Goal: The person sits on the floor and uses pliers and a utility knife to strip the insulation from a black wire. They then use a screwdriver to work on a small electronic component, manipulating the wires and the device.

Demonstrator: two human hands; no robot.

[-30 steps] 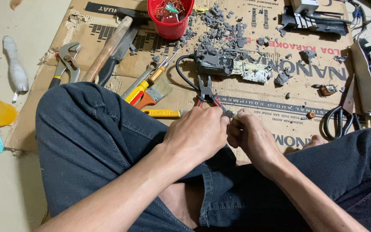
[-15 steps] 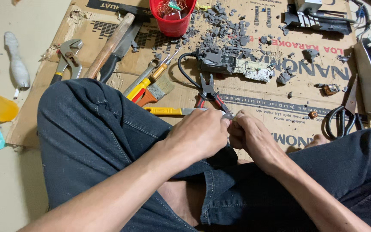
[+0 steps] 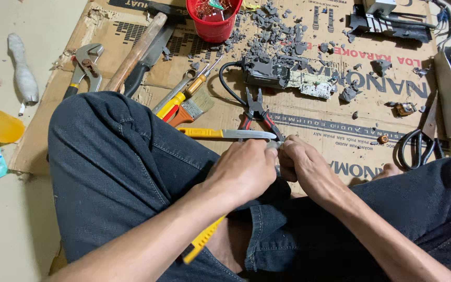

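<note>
My left hand (image 3: 246, 169) and my right hand (image 3: 304, 164) meet over my lap, fingertips pinched together on a small grey part (image 3: 274, 147) that is mostly hidden between them. I sit cross-legged in dark jeans (image 3: 116, 167). Just beyond my fingers on the cardboard sheet (image 3: 340, 125) lie red-and-black pliers (image 3: 259, 112) and a yellow-handled knife (image 3: 225, 133). A yellow tool handle (image 3: 202, 240) pokes out under my left forearm.
A broken grey device with a circuit board (image 3: 288, 78) and several plastic shards lie at the middle. A red cup (image 3: 212, 18), a hammer (image 3: 137, 49), a wrench (image 3: 84, 65), screwdrivers (image 3: 184, 96), a brush (image 3: 191, 107) and black scissors (image 3: 418, 141) surround it.
Both hands stay together on the small part with only slight finger shifts. The view has tilted a little, so the tools sit higher and to the right.
</note>
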